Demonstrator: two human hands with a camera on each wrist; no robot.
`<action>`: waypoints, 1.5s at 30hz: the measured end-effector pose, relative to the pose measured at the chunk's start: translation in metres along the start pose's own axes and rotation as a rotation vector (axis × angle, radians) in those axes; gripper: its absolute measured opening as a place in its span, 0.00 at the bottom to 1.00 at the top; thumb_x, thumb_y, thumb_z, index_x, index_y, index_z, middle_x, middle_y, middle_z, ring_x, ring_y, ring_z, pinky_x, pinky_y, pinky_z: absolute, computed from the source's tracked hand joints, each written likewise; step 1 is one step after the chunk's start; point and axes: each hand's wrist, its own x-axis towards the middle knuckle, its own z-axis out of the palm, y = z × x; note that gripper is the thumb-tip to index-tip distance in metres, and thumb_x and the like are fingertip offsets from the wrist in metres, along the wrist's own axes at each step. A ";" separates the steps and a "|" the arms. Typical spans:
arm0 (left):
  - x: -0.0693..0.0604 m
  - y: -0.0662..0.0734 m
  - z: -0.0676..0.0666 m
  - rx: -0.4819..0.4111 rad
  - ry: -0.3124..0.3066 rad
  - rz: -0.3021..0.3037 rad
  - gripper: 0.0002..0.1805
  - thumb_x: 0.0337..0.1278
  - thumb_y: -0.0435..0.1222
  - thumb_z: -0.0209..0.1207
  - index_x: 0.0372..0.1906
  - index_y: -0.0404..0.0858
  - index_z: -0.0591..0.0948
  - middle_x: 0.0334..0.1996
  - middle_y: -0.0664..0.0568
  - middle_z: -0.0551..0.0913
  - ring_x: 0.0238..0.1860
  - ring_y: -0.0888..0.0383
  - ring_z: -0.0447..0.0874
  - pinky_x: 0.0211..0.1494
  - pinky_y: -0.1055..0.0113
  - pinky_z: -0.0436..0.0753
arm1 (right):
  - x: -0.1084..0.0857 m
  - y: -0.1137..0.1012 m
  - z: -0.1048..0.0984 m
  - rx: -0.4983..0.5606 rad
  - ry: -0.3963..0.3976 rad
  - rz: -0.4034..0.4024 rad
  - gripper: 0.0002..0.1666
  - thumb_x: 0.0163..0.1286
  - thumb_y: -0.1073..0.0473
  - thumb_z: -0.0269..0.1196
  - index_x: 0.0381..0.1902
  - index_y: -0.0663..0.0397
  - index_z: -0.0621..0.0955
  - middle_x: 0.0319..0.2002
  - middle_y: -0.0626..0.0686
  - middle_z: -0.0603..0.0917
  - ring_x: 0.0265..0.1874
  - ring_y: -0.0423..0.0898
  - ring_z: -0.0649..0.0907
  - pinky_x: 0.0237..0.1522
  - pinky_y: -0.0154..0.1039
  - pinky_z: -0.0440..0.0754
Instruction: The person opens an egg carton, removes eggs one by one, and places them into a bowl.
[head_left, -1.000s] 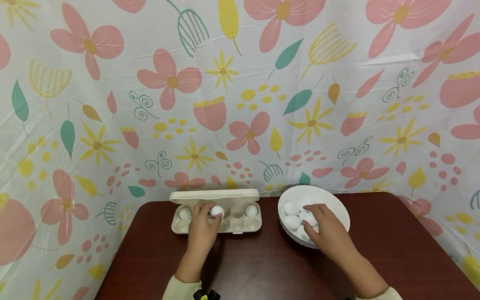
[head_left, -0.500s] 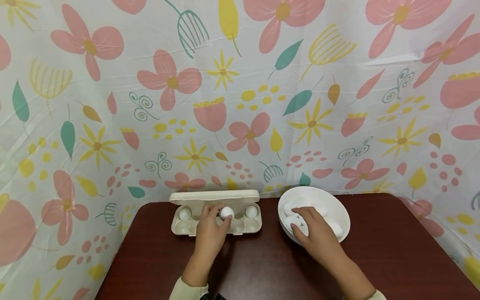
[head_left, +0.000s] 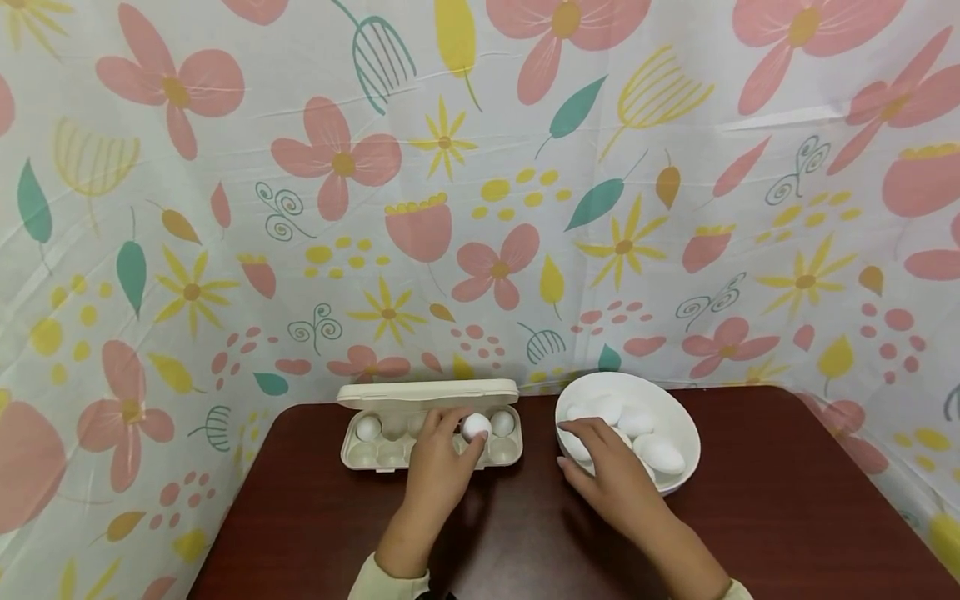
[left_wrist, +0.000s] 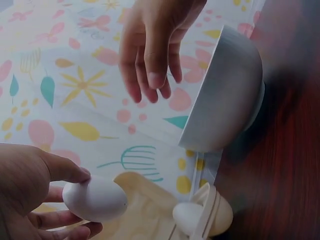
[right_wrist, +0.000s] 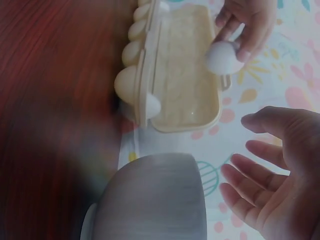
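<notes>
Between thumb and fingertips, my left hand [head_left: 442, 467] pinches a white egg [head_left: 476, 427] above the right half of an open cream egg carton [head_left: 363, 455]. One egg [head_left: 368, 427] sits in the carton's back left cup and another egg [head_left: 502, 423] in the back right; my left hand hides some cups between. My right hand [head_left: 618, 475] is over the left side of a white bowl [head_left: 678, 417] holding several white eggs [head_left: 660, 454]. In the right wrist view its fingers [right_wrist: 252, 175] are loosely spread, with nothing between them.
Both containers stand at the back of a dark reddish-brown table [head_left: 517, 533], carton left and bowl right. The carton's raised lid [head_left: 427, 390] leans back near a flower-printed cloth [head_left: 465, 208] hanging behind the table.
My left hand has moved right along the carton, carrying the egg. My right hand has shifted left across the bowl, uncovering more of the eggs inside.
</notes>
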 end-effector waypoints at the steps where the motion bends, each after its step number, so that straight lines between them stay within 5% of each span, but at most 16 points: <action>1: 0.000 0.001 0.001 -0.005 0.001 0.002 0.19 0.57 0.40 0.71 0.53 0.44 0.84 0.47 0.52 0.80 0.46 0.57 0.84 0.46 0.61 0.83 | 0.001 -0.001 0.001 0.005 0.002 -0.001 0.27 0.60 0.58 0.74 0.57 0.51 0.81 0.51 0.48 0.81 0.52 0.47 0.83 0.51 0.47 0.83; 17: -0.008 0.018 0.016 -0.082 -0.107 0.004 0.19 0.58 0.42 0.70 0.54 0.47 0.84 0.46 0.55 0.81 0.45 0.59 0.82 0.37 0.74 0.76 | 0.002 -0.013 0.015 0.042 -0.012 -0.040 0.28 0.62 0.55 0.74 0.59 0.48 0.79 0.49 0.46 0.80 0.48 0.40 0.82 0.47 0.42 0.84; 36: -0.013 0.024 0.026 -0.135 -0.218 0.040 0.19 0.59 0.42 0.69 0.54 0.43 0.85 0.47 0.54 0.83 0.45 0.59 0.84 0.43 0.72 0.83 | -0.003 -0.018 0.023 0.107 0.015 -0.057 0.32 0.57 0.56 0.77 0.59 0.48 0.79 0.50 0.46 0.80 0.48 0.42 0.83 0.47 0.41 0.84; 45: -0.014 0.023 0.029 -0.159 -0.236 0.046 0.19 0.61 0.43 0.69 0.55 0.44 0.84 0.48 0.53 0.83 0.46 0.56 0.84 0.43 0.71 0.83 | -0.002 -0.016 0.026 0.116 0.024 -0.081 0.31 0.56 0.58 0.77 0.57 0.51 0.80 0.50 0.47 0.81 0.48 0.39 0.82 0.52 0.25 0.75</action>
